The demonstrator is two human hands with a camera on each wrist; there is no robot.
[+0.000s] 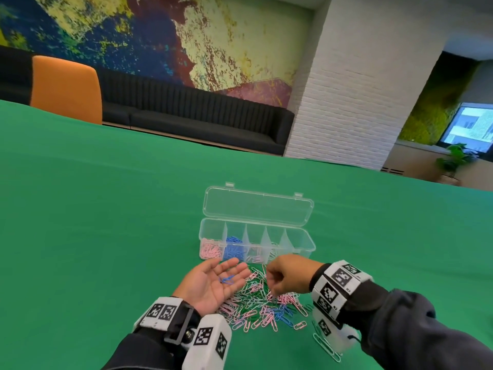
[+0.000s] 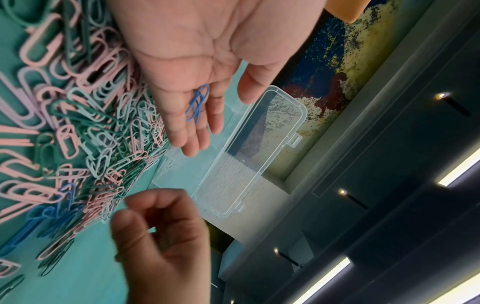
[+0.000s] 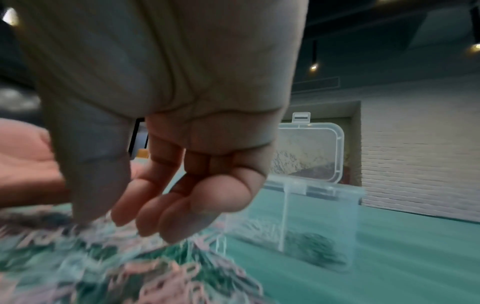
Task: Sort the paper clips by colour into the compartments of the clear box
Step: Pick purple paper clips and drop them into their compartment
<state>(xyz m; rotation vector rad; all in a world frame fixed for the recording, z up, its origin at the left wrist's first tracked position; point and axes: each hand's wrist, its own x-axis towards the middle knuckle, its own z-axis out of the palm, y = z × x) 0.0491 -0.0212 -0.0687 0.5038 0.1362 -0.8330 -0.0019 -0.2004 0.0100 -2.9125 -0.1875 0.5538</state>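
My left hand (image 1: 213,283) lies palm-up, grip spread, w/ blue clips (image 1: 226,279) on it; right hand (image 1: 286,276) curled over the pile (image 1: 262,303), pinching nothing I can see.

Clip pile (image 1: 262,303) before box (image 1: 306,245), between both hands.

The left hand (image 1: 213,283) lies low in the middle of the head view, palm turned up and fingers stretched out toward the upper right, loosely straight. Its forearm enters from the bottom edge in a dark sleeve (image 1: 138,351), with a patterned band (image 1: 160,312) round the wrist. The right hand (image 1: 289,276) sits right of centre, back upward, fingers curled down and inward with the thumb near them; whether the grip holds anything cannot be told. Its forearm comes in from the lower right corner, dark-sleeved, the wrist wrapped in a patterned cuff (image 1: 338,284).
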